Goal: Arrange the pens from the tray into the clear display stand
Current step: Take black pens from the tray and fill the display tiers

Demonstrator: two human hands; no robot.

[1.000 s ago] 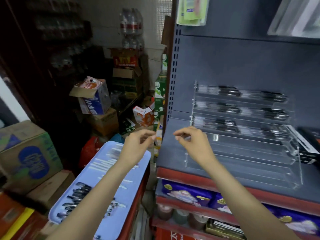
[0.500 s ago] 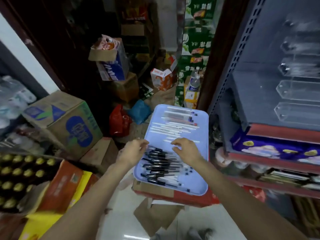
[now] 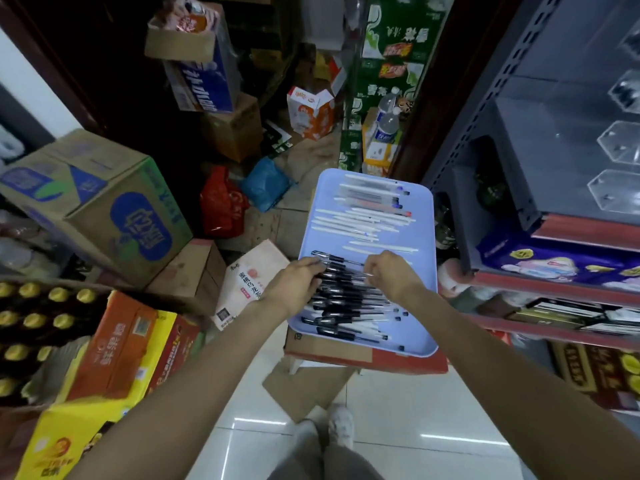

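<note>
A light blue tray rests on a red and brown carton below me. Its near half holds a heap of black-capped pens; white and clear pens lie in rows on its far half. My left hand lies on the left end of the black heap, fingers curled onto the pens. My right hand is over the heap's right side, fingertips pinching at a pen. The clear display stand shows only its left ends on the grey shelf at the right edge.
The grey shelf unit with red edges stands right of the tray, packaged goods on its lower shelves. Cardboard boxes, a crate of bottles and bags crowd the left and back. Glossy white floor tiles and my shoes lie below.
One second ago both hands were raised before the display stand; my view then swung down to the tray. Since half a second ago both hands closed onto the black pens.
</note>
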